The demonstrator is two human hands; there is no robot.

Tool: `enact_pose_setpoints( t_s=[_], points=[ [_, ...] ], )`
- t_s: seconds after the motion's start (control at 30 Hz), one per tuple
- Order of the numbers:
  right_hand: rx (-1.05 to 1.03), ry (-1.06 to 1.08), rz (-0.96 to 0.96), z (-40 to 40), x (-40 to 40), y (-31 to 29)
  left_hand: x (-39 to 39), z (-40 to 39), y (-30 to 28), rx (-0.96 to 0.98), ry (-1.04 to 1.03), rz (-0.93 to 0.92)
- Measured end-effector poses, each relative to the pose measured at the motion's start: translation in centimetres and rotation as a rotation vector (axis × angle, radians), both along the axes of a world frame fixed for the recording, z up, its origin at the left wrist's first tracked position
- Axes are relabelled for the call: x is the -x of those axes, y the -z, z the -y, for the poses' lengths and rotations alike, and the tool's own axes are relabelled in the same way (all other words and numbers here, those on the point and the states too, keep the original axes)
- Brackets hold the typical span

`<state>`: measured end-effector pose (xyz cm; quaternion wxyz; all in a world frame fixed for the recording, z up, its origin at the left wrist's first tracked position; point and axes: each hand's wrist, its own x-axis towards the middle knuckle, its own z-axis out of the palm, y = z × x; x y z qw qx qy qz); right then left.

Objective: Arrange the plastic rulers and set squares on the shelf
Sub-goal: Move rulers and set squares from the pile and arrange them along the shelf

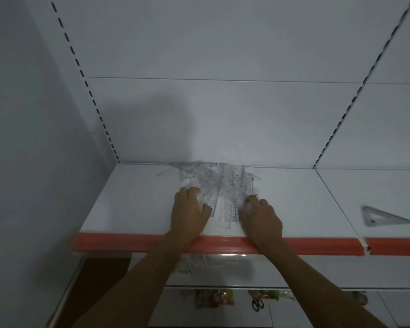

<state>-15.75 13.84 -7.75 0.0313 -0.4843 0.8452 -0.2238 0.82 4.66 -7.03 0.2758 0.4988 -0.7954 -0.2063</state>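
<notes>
A loose heap of clear plastic rulers and set squares lies on the white shelf, fanned out from the back wall toward the front edge. My left hand rests on the heap's left side, its curled fingers gripping clear plastic pieces. On the right side, my right hand has its fingers curled onto the rulers' near ends. Several rulers lie flat between the two hands.
The shelf has a red front strip. A grey set square lies on the neighbouring shelf section to the right. Below, lower shelves hold more clear rulers, coloured packets and black-handled scissors. A wall closes the left side.
</notes>
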Motion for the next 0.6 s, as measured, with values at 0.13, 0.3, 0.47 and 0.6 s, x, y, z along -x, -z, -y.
enact_pose_setpoints(
  t_s=[0.13, 0.3, 0.47, 0.6],
  points=[
    [0.074, 0.028, 0.032, -0.2, 0.2, 0.6, 0.7, 0.1, 0.4, 0.009, 0.028, -0.056],
    [0.238, -0.010, 0.023, -0.3, 0.4, 1.3, 1.0, 0.1, 1.4, 0.087, 0.011, -0.011],
    [0.406, -0.051, 0.015, -0.6, 0.2, 1.4, 1.1, 0.0, 1.5, 0.135, 0.010, 0.012],
    [0.513, -0.066, 0.198, -1.8, -0.5, 0.5, 1.1, -0.3, 1.4, 0.143, 0.006, 0.018]
  ],
)
